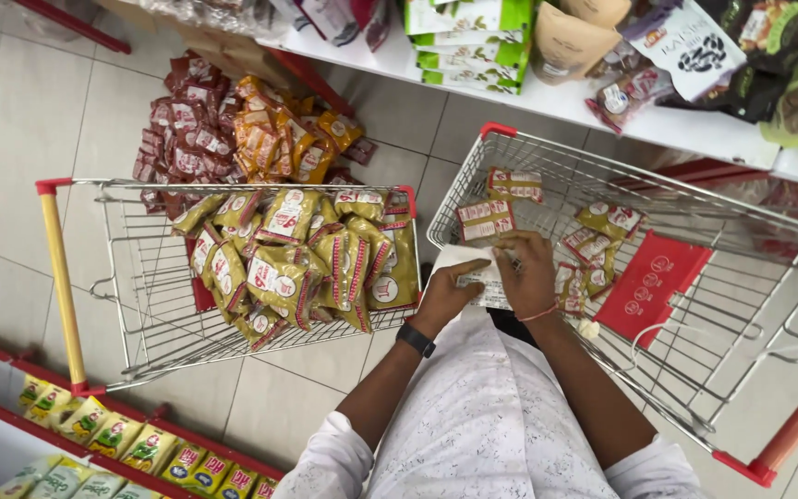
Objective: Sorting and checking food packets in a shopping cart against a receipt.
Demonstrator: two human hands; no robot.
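olive-green packets, red card — white paper

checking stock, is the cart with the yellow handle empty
No, the yellow-handled cart holds a heap of olive-yellow packets.

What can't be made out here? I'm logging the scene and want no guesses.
- Head view: the white paper is partly covered by the left hand and right hand; its print is too small.
- Packets low in the left cart lie buried.
- Upper shelf goods are cut off.
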